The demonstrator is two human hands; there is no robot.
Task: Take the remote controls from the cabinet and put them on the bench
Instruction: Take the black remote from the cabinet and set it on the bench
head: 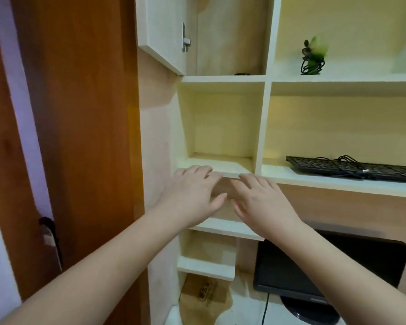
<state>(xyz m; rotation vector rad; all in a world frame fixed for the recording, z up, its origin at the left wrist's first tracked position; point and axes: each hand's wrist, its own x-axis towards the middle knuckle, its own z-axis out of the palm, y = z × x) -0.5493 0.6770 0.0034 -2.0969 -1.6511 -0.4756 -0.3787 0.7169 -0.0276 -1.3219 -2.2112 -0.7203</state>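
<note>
- Hands raised side by side before a cream shelving unit (265, 127); both empty.
- Left hand (192, 195): fingers straight and relaxed, fingertips resting at the front edge of the shelf (220, 168) of the middle-left compartment.
- Right hand (265, 202): fingers spread and straight, tips just below the same edge, near the left hand but apart from it.
- Cabinet door (162, 29): open, upper left; inside, a small dark object (242, 73) lies on the compartment floor, too small to identify as a remote control.
- Black keyboard (352, 168) with its cable on the right-hand shelf.
- Green object with coiled black cord (313, 57) on the upper right shelf.
- Dark monitor (326, 273) below right.
- Brown wooden door (80, 137) at left.
</note>
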